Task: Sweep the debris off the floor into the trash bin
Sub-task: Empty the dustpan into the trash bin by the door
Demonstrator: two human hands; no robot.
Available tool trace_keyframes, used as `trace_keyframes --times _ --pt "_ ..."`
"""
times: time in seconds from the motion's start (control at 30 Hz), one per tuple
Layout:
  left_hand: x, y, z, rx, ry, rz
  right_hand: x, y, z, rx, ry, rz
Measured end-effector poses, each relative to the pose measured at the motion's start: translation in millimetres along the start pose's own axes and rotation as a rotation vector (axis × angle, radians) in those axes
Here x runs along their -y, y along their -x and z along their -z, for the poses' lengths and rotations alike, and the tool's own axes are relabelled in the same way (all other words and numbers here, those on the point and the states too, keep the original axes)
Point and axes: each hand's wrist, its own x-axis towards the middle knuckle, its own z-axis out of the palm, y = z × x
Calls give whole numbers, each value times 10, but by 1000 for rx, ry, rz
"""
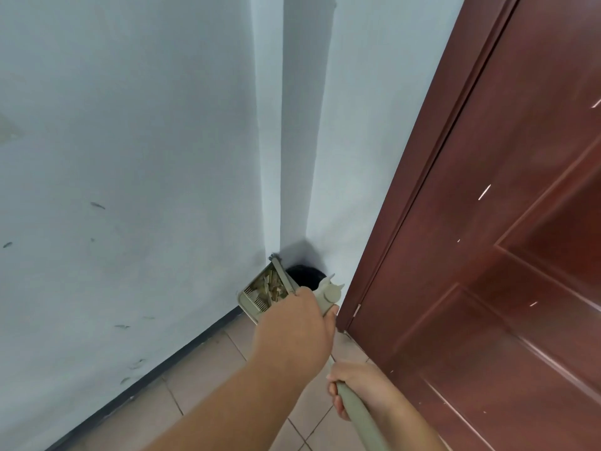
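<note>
Two bare forearms are in view, uncovered from wrist to frame edge. The left hand point(294, 333) and right hand point(353, 385) are bare. The right hand's fingernails appear short and plain. Body above the forearms is out of frame.

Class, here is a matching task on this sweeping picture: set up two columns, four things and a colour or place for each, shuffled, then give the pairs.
Things:
1. dustpan
2. trash bin
3. door
4. left hand

Descriptions:
A. reddish brown, at the right
B. black, in the wall corner
C. grips the dustpan's handle
D. beige, loaded with debris

Pairs: 1-D, 2-B, 3-A, 4-C
</note>
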Motion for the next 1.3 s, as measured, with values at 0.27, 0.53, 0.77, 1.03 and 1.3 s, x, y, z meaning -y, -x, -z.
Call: trace_keyframes --times 0.27,0.53,0.77,1.03,1.3 --pt "19 -38 72 -63 73 95 66 166 106 -6 160 72" --pt "-51 -347 37 -52 233 183 153 464 537 -40 326 131" --pt "-130 -629 49 30 466 204 261 421 489 -73 371 140" --pt "-189 -637 96 327 1080 332 361 376 417 -92 211 103" --pt "-313 -676 93 284 822 220 486 322 370 -78 99 98"
